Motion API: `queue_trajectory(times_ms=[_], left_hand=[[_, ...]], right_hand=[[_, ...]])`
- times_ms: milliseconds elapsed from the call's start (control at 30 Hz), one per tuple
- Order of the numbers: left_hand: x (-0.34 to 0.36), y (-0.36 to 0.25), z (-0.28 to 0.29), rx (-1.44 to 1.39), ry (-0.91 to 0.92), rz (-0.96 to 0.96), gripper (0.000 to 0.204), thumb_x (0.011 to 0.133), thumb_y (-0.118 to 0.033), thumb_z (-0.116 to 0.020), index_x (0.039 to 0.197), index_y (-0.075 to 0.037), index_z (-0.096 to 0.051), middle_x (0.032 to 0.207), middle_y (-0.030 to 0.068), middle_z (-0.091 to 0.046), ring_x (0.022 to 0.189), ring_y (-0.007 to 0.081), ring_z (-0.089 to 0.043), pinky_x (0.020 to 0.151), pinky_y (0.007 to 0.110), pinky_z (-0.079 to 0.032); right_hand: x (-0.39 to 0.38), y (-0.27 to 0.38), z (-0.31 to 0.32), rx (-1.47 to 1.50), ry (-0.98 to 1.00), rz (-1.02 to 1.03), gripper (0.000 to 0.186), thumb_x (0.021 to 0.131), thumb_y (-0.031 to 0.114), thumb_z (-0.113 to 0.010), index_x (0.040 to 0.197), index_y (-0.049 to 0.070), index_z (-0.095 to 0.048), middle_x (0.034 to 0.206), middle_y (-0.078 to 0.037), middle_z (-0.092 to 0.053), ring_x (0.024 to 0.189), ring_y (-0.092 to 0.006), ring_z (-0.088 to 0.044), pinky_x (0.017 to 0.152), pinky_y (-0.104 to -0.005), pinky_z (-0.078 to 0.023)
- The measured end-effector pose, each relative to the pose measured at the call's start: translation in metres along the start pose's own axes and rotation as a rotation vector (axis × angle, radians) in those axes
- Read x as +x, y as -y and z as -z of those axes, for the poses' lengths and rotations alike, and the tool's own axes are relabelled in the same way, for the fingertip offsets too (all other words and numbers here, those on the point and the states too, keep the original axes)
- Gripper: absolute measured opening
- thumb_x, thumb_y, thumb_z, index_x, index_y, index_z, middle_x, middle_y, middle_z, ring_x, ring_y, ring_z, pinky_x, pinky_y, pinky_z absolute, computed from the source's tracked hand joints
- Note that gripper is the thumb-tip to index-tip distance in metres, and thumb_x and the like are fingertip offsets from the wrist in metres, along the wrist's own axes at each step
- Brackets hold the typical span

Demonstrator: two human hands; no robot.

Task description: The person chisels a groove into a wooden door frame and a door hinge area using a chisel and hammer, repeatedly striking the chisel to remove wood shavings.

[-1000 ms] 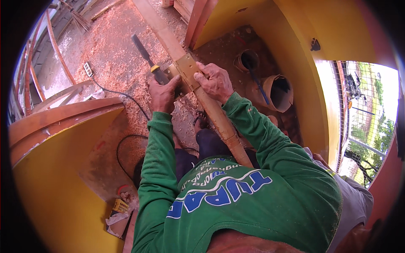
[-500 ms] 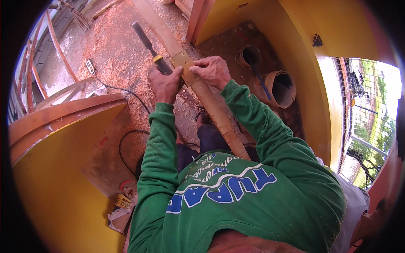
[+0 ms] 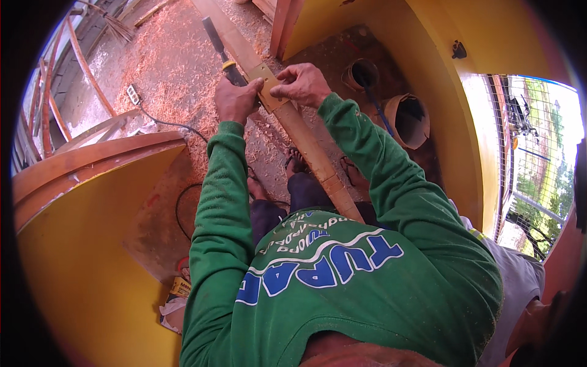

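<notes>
A long wooden bar (image 3: 312,150) runs from between my knees toward the far left. On it lies a flat, brass-coloured hinge (image 3: 264,78) with small holes. My left hand (image 3: 235,101) is closed round the dark handle of a chisel (image 3: 214,38), whose blade points away beside the bar; its thumb presses the hinge's left edge. My right hand (image 3: 306,84) holds the hinge's right edge, thumb against it and fingers curled. The hinge's underside is hidden.
Wood shavings (image 3: 165,67) cover the floor. A power strip (image 3: 132,93) with a cord lies left. Yellow curved panels (image 3: 98,244) flank both sides. Two round containers (image 3: 411,122) stand right, a blue stick in one. A torn box (image 3: 175,303) sits lower left. Another person (image 3: 513,275) is behind right.
Both hands have shifted slightly farther away, staying at the hinge. My right fingers have curled more, and the chisel's blade has tilted a little rightward.
</notes>
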State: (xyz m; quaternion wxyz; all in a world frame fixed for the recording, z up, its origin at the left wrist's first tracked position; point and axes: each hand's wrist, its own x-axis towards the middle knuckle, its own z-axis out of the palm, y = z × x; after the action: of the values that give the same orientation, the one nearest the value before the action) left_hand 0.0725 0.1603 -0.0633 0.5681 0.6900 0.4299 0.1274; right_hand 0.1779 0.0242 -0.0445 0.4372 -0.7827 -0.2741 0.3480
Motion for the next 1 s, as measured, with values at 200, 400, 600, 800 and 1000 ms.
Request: queue_trajectory(times_ms=[200, 400, 600, 800, 1000], left_hand=[[0.010, 0.004, 0.008, 0.145, 0.029, 0.047, 0.048, 0.057, -0.029, -0.078, 0.085, 0.004, -0.057, 0.079, 0.0187, -0.063, 0.073, 0.0262, -0.064, 0.065, 0.034, -0.050], [0.004, -0.004, 0.004, 0.279, -0.022, 0.016, 0.055, 0.058, -0.034, -0.077, 0.089, 0.006, -0.054, 0.083, 0.0197, -0.062, 0.077, 0.0308, -0.062, 0.068, 0.036, -0.049], [-0.006, 0.005, -0.002, 0.201, -0.078, -0.009, 0.063, 0.055, -0.037, -0.078, 0.094, 0.005, -0.052, 0.085, 0.0204, -0.061, 0.080, 0.0320, -0.062, 0.070, 0.037, -0.049], [0.004, 0.015, -0.003, 0.175, -0.058, 0.042, 0.063, 0.055, -0.039, -0.078, 0.092, 0.004, -0.053, 0.085, 0.0191, -0.062, 0.079, 0.0307, -0.062, 0.070, 0.037, -0.049], [0.007, 0.029, -0.007, -0.014, -0.056, -0.002, 0.040, 0.063, -0.020, -0.078, 0.086, 0.000, -0.052, 0.073, 0.0101, -0.060, 0.054, 0.0152, -0.059, 0.041, 0.025, -0.049]], right_hand=[[0.003, 0.010, -0.003, -0.180, -0.069, 0.010, 0.066, 0.058, 0.038, -0.076, 0.104, -0.005, -0.055, 0.087, -0.013, -0.063, 0.081, -0.0203, -0.061, 0.075, -0.0294, -0.048], [-0.002, 0.004, -0.001, -0.246, -0.170, 0.002, 0.090, 0.052, 0.046, -0.076, 0.119, -0.002, -0.040, 0.109, -0.017, -0.053, 0.101, -0.0261, -0.053, 0.087, -0.0320, -0.042], [-0.005, 0.009, -0.001, -0.251, -0.144, -0.047, 0.098, 0.049, 0.049, -0.077, 0.122, -0.003, -0.036, 0.115, -0.018, -0.049, 0.107, -0.0280, -0.049, 0.091, -0.0327, -0.039], [0.000, 0.002, 0.000, -0.240, -0.171, -0.053, 0.100, 0.049, 0.048, -0.077, 0.124, -0.002, -0.034, 0.118, -0.019, -0.047, 0.111, -0.0291, -0.046, 0.094, -0.0343, -0.037], [-0.014, 0.005, -0.007, -0.198, -0.177, 0.111, 0.082, 0.057, 0.040, -0.074, 0.125, 0.007, -0.041, 0.115, -0.018, -0.050, 0.108, -0.0312, -0.048, 0.094, -0.0352, -0.037]])
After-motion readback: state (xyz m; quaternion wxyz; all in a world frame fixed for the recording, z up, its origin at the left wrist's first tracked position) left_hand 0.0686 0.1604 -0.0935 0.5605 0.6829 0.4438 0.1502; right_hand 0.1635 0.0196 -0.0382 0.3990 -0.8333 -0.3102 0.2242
